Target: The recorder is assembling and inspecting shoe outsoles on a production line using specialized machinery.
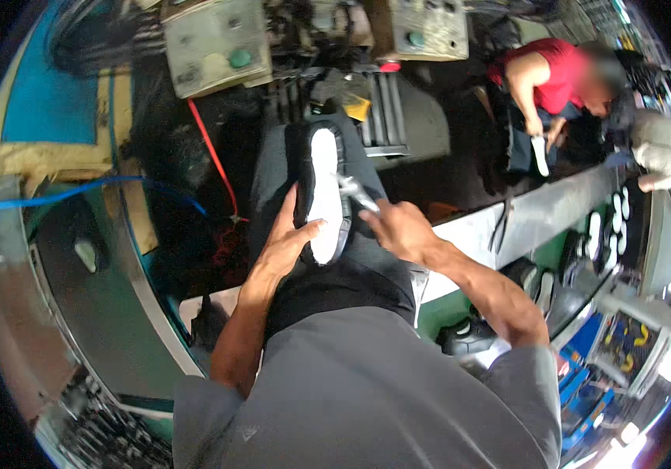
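Note:
Across my lap lies a black shoe (342,227), upside down, its long white sole (324,180) facing up. My left hand (285,244) grips it near the close end, thumb on the white sole and fingers along the left side. In my right hand (403,231) is a hammer-like metal tool (360,196), silvery and slightly blurred. The tool's head is at the sole's right edge, around the middle of the shoe; whether it touches cannot be made out. My right fingers are closed around its near end.
A conveyor (97,266) runs on my left, with a blue hose (89,187) above. Grey control boxes (218,47) stand ahead. On my right, several shoes (464,336) lie beyond a metal ledge (523,223). A person in red (550,70) sits farther right, holding a white-soled shoe.

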Demonstrator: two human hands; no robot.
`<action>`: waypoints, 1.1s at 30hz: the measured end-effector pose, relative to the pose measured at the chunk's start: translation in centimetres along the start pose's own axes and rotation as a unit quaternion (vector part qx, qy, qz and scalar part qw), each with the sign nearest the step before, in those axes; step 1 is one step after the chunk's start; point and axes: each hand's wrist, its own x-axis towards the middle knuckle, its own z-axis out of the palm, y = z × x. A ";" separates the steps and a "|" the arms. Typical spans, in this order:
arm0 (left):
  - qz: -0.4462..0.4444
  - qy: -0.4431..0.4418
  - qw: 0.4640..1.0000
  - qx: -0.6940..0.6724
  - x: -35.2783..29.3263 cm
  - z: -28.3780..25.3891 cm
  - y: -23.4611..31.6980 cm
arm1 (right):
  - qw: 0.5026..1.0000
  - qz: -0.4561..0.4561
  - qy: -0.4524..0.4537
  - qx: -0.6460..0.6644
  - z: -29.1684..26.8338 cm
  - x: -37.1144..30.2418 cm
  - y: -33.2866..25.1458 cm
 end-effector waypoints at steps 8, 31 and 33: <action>0.162 0.193 0.947 -0.201 -9.7 -5.2 2.8 | 0.883 0.130 0.060 0.447 2.6 -0.1 -0.3; 0.105 0.208 0.965 0.123 -2.4 -25.6 7.2 | 0.679 0.327 0.519 0.403 18.3 -7.0 20.0; 0.096 0.150 0.966 0.188 2.6 -18.1 7.4 | 0.668 0.395 0.533 0.338 18.5 -9.1 20.1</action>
